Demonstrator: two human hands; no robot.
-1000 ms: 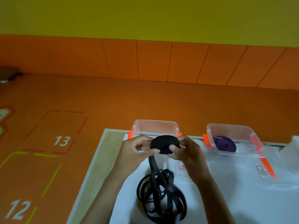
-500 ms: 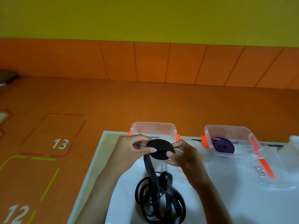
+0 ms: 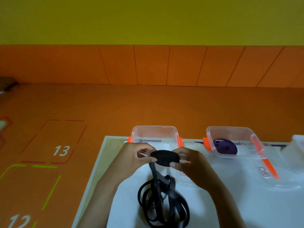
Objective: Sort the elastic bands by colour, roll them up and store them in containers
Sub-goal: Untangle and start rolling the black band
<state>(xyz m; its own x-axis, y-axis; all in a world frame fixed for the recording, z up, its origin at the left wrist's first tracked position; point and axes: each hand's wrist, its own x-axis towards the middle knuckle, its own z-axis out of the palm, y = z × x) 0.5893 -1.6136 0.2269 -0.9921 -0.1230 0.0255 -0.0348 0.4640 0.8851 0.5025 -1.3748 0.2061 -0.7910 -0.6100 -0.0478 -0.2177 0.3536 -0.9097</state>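
Head view: left hand [image 3: 136,159] and right hand [image 3: 189,163] pinch a part-wound black roll [image 3: 164,157], long tail [image 3: 164,203] loose below, empty box [image 3: 154,129] waiting; purple roll [image 3: 225,146] sits boxed.

Count: 2 hands, left hand [image 3: 131,160] and right hand [image 3: 192,165]. 2 clear containers with orange clips: near container [image 3: 154,130] at 12 o'clock from the hands, far container [image 3: 230,130] at 2 o'clock. 1 pale box [image 3: 296,145] cut off at the 3 o'clock edge, kind unclear. 2 rolls: black roll [image 3: 164,157], purple roll [image 3: 225,146]. 1 loose black tangle [image 3: 162,203] at 6 o'clock. 2 small labels: left label [image 3: 182,173], right label [image 3: 264,171]. 2 floor numbers at 9 o'clock: 13 [image 3: 61,150], 12 [image 3: 19,221].
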